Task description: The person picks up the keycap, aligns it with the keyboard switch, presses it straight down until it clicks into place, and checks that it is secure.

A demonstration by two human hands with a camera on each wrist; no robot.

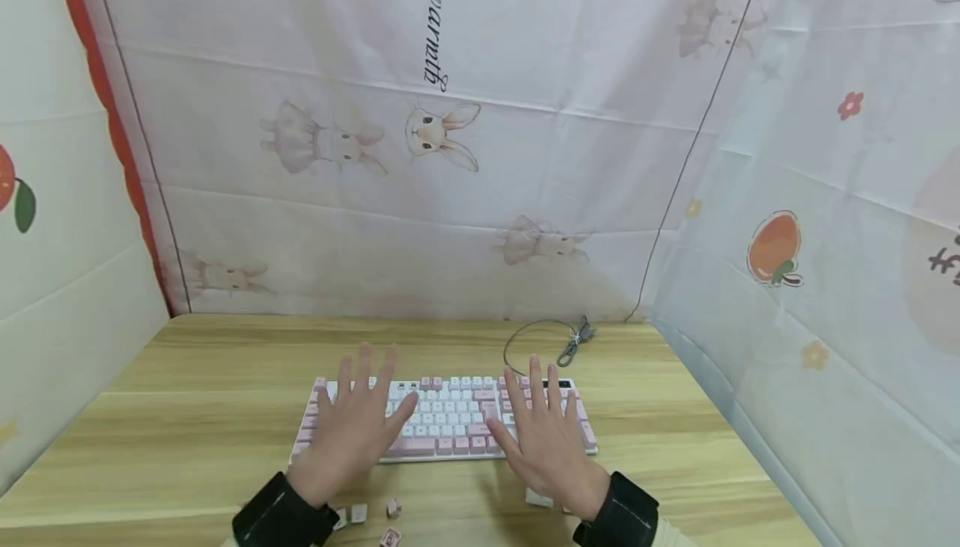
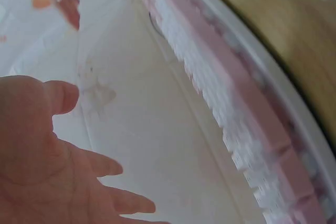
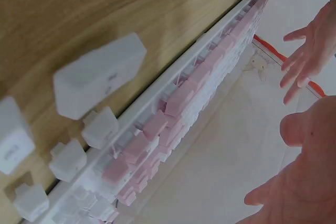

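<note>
A pink and white keyboard [image 1: 450, 419] lies across the wooden table. Over its left part my left hand [image 1: 351, 432] is held palm down, fingers spread. My right hand [image 1: 546, 440] is spread the same way over the right part. Neither hand grips anything. In the left wrist view, a gap shows between the left hand [image 2: 31, 156] and the keys. The right wrist view has the right hand [image 3: 302, 177] raised off the keyboard [image 3: 184, 98]. A large white keycap [image 3: 100, 74] and several smaller ones lie beside the keyboard's front edge.
Loose keycaps [image 1: 359, 514] lie on the table near my left wrist, with a pink one [image 1: 390, 538] closer to the front. Behind the keyboard is a bundled grey cable [image 1: 570, 348]. Printed cloth [image 1: 480, 180] hangs around the table's back and sides.
</note>
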